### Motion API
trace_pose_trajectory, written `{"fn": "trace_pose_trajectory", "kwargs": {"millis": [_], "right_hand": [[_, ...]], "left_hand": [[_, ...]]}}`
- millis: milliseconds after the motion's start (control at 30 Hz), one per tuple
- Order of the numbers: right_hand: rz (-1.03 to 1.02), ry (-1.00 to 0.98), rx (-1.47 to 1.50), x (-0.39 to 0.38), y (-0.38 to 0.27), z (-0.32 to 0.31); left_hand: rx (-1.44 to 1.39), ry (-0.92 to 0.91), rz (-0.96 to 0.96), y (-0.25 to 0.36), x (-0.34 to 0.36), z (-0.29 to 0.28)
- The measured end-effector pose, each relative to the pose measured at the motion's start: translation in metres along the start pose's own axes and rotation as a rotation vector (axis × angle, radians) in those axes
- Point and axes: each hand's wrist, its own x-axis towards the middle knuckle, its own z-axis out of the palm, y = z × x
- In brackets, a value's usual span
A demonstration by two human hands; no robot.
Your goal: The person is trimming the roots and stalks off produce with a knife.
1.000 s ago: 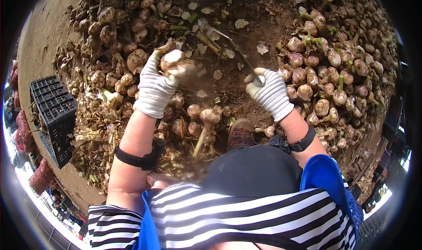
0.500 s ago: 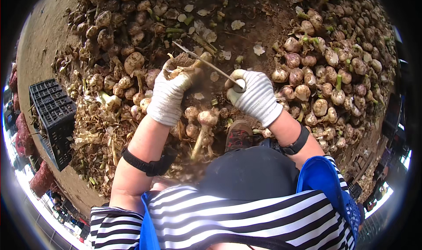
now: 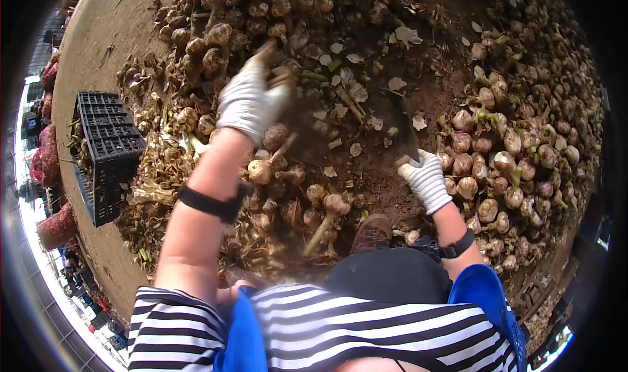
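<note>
My left hand [image 3: 250, 102], in a white glove with soiled fingertips, reaches out over the garlic with stems [image 3: 219, 35] heaped at the far left. Its fingers are apart and somewhat smeared by motion; I see nothing held in them. My right hand [image 3: 428, 181], gloved alike, is closed round a knife beside the right-hand heap. The knife's blade [image 3: 408, 126] points away from me and looks dark and blurred; its handle is mostly hidden in the glove. Below my left hand lies a loose garlic bulb [image 3: 260, 171] with its stem on.
Trimmed-looking garlic bulbs [image 3: 504, 162] form a large heap on the right. A black plastic crate [image 3: 111, 143] stands at the left, with red mesh sacks [image 3: 46, 153] beyond it. Peels and cut stems [image 3: 353, 87] litter the soil ahead. My shoe [image 3: 371, 233] is between the heaps.
My left hand has parted from the knife and the stemmed garlic it held, and moved out to the far left heap. My right hand has lowered to the right, its blade swung to point ahead.
</note>
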Motion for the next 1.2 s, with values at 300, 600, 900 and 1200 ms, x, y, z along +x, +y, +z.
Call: {"fn": "trace_pose_trajectory", "kwargs": {"millis": [300,600,900,1200], "right_hand": [[-0.064,-0.013,0.069,-0.002,0.011,0.017],[-0.060,0.046,-0.182,-0.009,-0.017,0.015],[-0.803,0.245,-0.743,-0.022,-0.101,0.021],[-0.838,0.071,-0.793,-0.041,-0.121,0.039]], "left_hand": [[0.805,-0.631,0.302,-0.109,-0.007,0.010],[0.667,-0.564,0.468,-0.091,-0.008,0.008],[-0.821,-0.260,0.107,-0.030,-0.038,0.017],[-0.816,-0.600,0.158,-0.038,-0.066,0.049]]}}
